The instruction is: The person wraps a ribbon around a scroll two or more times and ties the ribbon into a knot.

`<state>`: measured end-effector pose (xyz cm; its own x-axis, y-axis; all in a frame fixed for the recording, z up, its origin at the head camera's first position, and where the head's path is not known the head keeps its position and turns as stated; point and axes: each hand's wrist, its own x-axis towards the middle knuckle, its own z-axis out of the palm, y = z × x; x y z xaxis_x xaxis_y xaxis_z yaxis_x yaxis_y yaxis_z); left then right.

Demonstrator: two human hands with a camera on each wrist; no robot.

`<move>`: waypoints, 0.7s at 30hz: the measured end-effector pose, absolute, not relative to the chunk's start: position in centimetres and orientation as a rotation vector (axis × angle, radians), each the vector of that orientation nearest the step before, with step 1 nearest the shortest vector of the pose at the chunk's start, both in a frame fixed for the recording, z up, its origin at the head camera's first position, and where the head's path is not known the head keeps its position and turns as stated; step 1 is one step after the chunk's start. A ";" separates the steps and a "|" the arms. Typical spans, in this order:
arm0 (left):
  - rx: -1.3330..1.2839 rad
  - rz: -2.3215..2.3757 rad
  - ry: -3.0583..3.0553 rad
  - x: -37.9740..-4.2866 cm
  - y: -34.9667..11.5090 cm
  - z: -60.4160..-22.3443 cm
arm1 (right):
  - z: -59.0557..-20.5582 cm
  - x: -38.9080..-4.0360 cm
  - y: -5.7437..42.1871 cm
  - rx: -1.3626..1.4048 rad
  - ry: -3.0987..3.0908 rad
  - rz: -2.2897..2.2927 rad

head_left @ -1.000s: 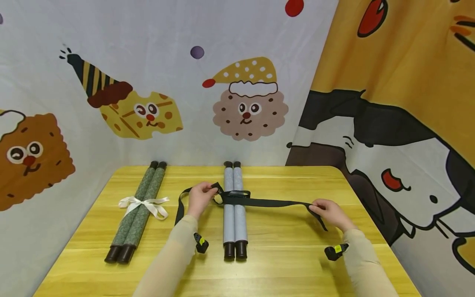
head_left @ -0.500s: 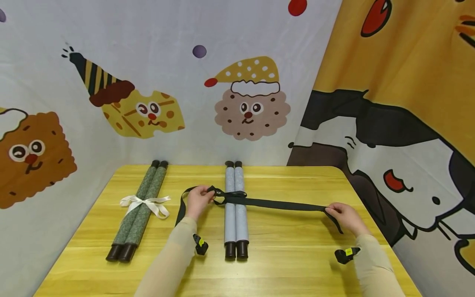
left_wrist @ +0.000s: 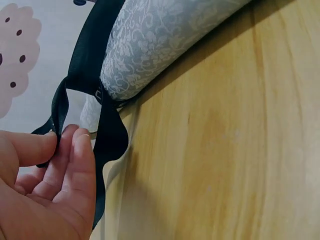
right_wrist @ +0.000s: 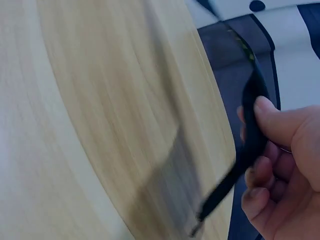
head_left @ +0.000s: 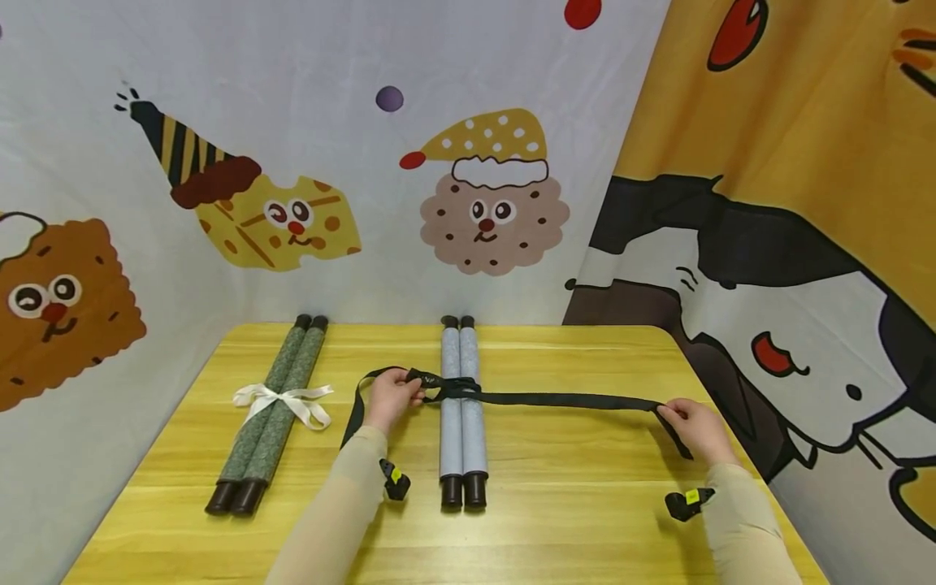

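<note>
A pair of pale grey-blue, floral-patterned scrolls (head_left: 462, 443) with dark end knobs lies side by side on the table. A black ribbon (head_left: 570, 400) wraps round their upper half. Just left of the scrolls my left hand (head_left: 391, 398) pinches a loop of the ribbon between thumb and fingers, and a loose tail hangs behind that hand. Far to the right, my right hand (head_left: 696, 426) pinches the ribbon near its other end, drawing it out in a nearly straight line. A short end dangles below the right thumb in the right wrist view.
Two green scrolls (head_left: 274, 414) tied with a white ribbon (head_left: 281, 396) lie at the left of the wooden table (head_left: 570, 520). A cartoon-printed cloth (head_left: 314, 106) hangs behind the table, and a yellow one (head_left: 687, 122) hangs at the right.
My right hand has moved right, drawing the black ribbon out further. The black loop over the scrolls has become smaller and tighter. My left hand stays nearly in place, still pinching.
</note>
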<state>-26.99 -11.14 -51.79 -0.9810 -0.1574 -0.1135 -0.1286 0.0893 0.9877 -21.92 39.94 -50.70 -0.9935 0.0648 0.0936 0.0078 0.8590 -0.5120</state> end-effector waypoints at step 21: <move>0.252 -1.664 -2.391 -26.8 -11.8 -50.3 | -50.6 -22.4 38.0 0.054 -2.972 0.827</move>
<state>-26.84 -11.85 -50.27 -0.9617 -0.2623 0.0794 -0.0167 0.3452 0.9384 -22.43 37.96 -50.59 -0.9978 -0.0183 0.0636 -0.0486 0.8557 -0.5151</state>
